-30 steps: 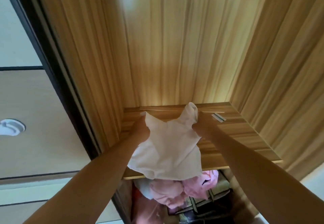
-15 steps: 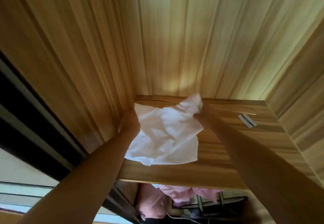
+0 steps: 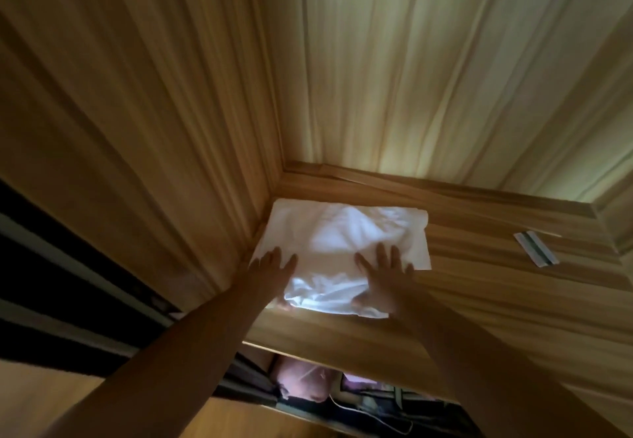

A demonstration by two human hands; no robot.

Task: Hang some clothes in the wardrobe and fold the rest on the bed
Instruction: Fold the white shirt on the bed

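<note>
White garment point(image 3: 342, 232) lies folded on wardrobe shelf point(image 3: 479, 283), L rear corner. L hand point(image 3: 270, 271) & R hand point(image 3: 385, 273) lie flat on it, fingers spread, gripping nothing. Risk: palm friction on withdrawal may drag cloth fwd, undoing fold

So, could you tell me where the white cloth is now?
Head view: cloth on the shelf, against the left wall, under the left hand and right hand.

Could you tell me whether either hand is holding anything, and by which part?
Nothing is gripped: left hand and right hand lie flat, fingers spread, on the white garment near its front edge.
</note>
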